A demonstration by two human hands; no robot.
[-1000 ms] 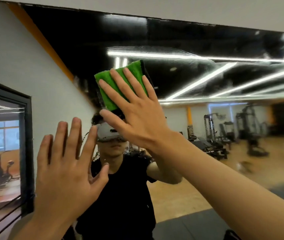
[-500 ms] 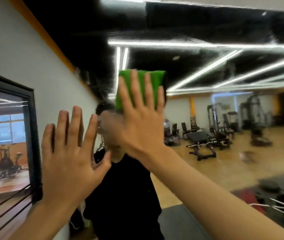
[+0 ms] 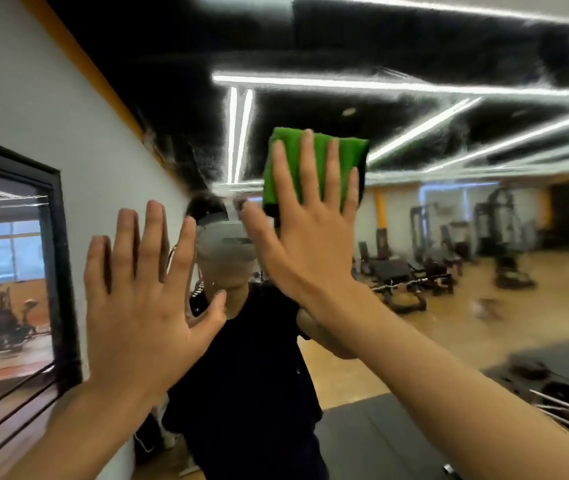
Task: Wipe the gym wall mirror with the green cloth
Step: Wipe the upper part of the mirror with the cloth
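Observation:
The wall mirror point(image 3: 414, 46) fills almost the whole view and reflects the gym and a person in a black shirt. A folded green cloth point(image 3: 323, 157) lies flat against the glass at upper centre. My right hand point(image 3: 307, 233) presses it there with straight, spread fingers; the palm covers the cloth's lower part. Lower left of it, my left hand point(image 3: 144, 306) rests flat on the mirror with fingers straight and spread, holding nothing.
Smeary streaks show on the upper glass around the reflected ceiling lights. Reflected weight machines and benches point(image 3: 414, 271) stand at the right. A dark-framed window point(image 3: 54, 237) with an exercise bike behind it is reflected at the left.
My right hand has slid the green cloth to the right and slightly down across the glass. The left hand has stayed flat in about the same place.

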